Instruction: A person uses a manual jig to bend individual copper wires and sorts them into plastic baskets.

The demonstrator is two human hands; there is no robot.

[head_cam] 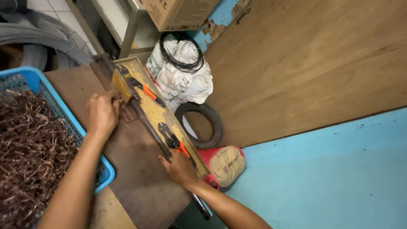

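Yellow paint covers a long flat jig (pixel 159 114) that lies on the brown counter (pixel 135 178). A dark metal rod (pixel 148 127) runs along its edge. The left hand (pixel 103 113) reaches forward with a straight arm, fingers curled down onto the far end of the jig, pressing there. The right hand (pixel 181 168) comes in from the side, its grip closed around the rod near an orange-handled clamp (pixel 180 148). A blue basket (pixel 38 85) full of bent brown wire sits just beside the left arm.
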